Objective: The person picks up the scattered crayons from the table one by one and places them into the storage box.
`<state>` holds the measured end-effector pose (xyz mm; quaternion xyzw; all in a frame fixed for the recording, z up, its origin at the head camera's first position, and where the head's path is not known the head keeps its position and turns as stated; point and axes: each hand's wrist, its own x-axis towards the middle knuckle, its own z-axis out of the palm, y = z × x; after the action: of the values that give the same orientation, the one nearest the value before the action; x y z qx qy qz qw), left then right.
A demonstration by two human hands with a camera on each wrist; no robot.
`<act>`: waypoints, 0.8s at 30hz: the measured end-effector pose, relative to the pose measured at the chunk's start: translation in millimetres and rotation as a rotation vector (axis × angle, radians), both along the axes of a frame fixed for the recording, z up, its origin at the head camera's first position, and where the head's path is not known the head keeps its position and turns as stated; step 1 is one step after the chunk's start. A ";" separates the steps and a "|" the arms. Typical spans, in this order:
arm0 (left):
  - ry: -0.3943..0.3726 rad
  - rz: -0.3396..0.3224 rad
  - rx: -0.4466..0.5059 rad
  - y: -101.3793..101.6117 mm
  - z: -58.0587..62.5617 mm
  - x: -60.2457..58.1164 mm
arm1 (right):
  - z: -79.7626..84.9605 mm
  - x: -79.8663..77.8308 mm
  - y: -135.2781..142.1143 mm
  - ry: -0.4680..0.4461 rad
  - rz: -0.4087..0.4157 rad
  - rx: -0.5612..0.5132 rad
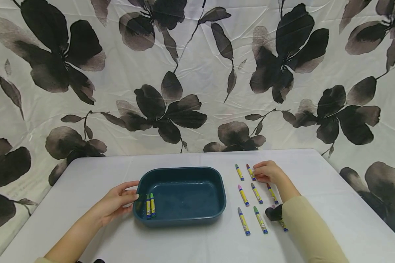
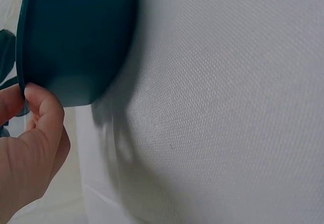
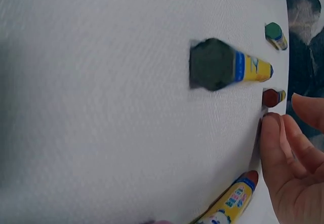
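A dark teal plastic tray point(image 1: 187, 201) lies on the white-covered table. My left hand point(image 1: 118, 200) pinches its left rim between thumb and fingers. Two crayons stand side by side inside at the left, one of them green point(image 1: 153, 205). To the right of the tray, my right hand point(image 1: 269, 171) is at the back of a group of crayons, its fingertips right by a reddish-brown crayon point(image 1: 250, 171). In the right wrist view, thumb and fingers are spread apart close to that crayon point(image 3: 272, 98), with a grey-tipped crayon point(image 3: 215, 64) nearer the camera.
Several more crayons lie in loose rows: a green one point(image 1: 239, 172), a pink one point(image 1: 243, 195), a red one point(image 1: 272, 193) and others in front. The right forearm point(image 1: 312, 230) partly covers one crayon point(image 1: 283, 225). A floral cloth point(image 1: 197, 73) hangs behind the table.
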<state>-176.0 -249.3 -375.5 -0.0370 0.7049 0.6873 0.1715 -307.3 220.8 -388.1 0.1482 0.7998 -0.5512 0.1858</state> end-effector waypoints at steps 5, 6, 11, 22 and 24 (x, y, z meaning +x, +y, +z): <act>-0.010 -0.006 0.010 -1.1 0.4 1.5 | -1.9 -2.1 -8.4 0.007 -0.011 0.064; -0.009 -0.005 0.004 -0.9 0.6 1.6 | -2.5 -2.9 -10.1 0.014 -0.010 0.081; -0.004 0.006 -0.018 0.0 1.1 1.3 | -8.9 -7.9 -16.3 0.083 0.000 0.201; -0.010 -0.005 0.003 0.6 1.4 1.7 | -9.7 -11.0 -16.9 0.058 0.054 0.231; -0.010 -0.005 0.004 1.1 1.8 1.3 | -5.6 -8.7 -15.4 0.035 0.055 0.182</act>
<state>-174.7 -248.1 -373.7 -0.0386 0.7027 0.6881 0.1767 -316.0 205.4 -393.8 0.1325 0.8534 -0.4736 0.1725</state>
